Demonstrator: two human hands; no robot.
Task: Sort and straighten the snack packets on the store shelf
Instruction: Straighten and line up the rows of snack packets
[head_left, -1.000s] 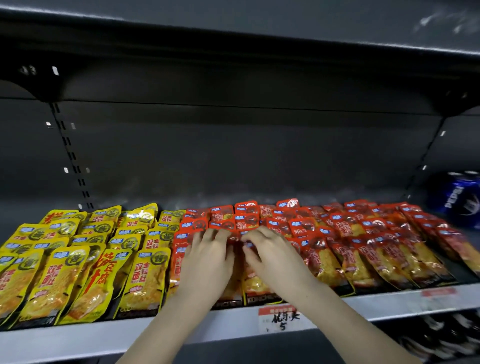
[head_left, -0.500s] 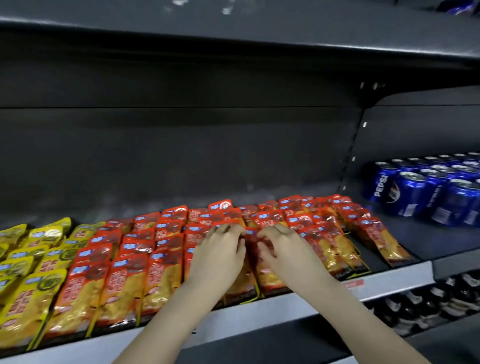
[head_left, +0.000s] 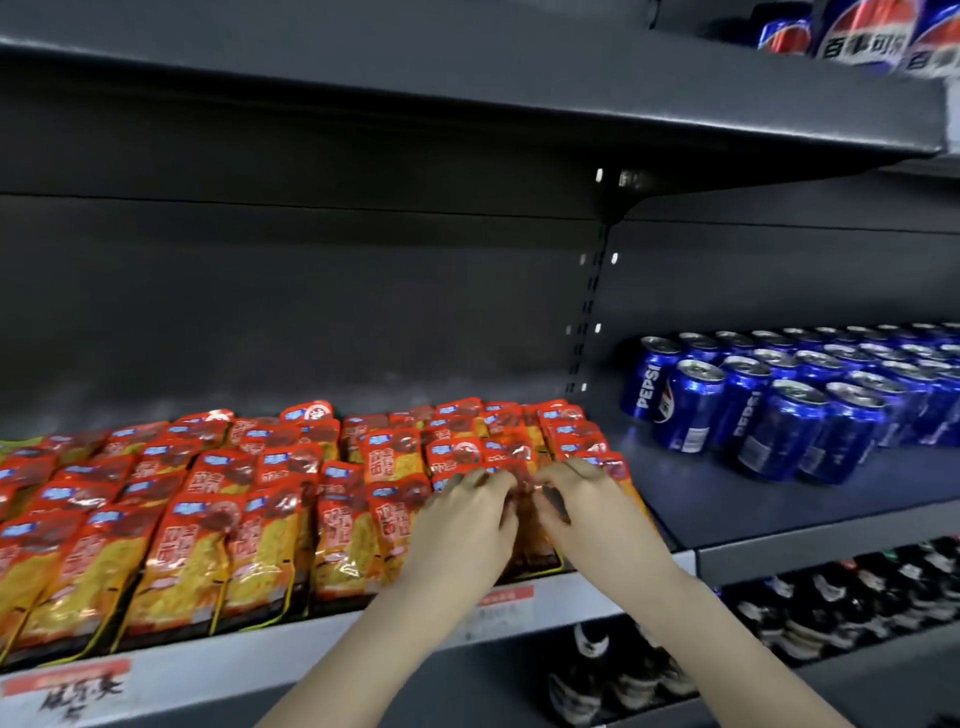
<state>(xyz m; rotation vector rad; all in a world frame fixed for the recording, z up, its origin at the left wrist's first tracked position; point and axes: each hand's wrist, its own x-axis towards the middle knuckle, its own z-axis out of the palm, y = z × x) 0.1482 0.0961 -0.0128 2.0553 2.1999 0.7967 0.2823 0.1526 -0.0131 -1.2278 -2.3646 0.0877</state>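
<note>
Left hand (head_left: 462, 525) and right hand (head_left: 597, 512), fingers curled, pinch the top of one red-and-yellow foil snack packet (head_left: 524, 499) in the right-hand rows on the dark grey metal shelf (head_left: 571, 590), apparently to square it with its neighbours. Blue cola cans (head_left: 779, 410) stand farther right; dark bottles (head_left: 857, 597) fill the shelf below.

1. Packets (head_left: 218, 525): glossy, crinkled plastic film, at 9 o'clock.
2. Shelf (head_left: 779, 509): matt dark painted metal.
3. Cans (head_left: 779, 421): shiny blue metal, at 3 o'clock.
4. Tag (head_left: 67, 686): matt paper, at 7 o'clock.
</note>
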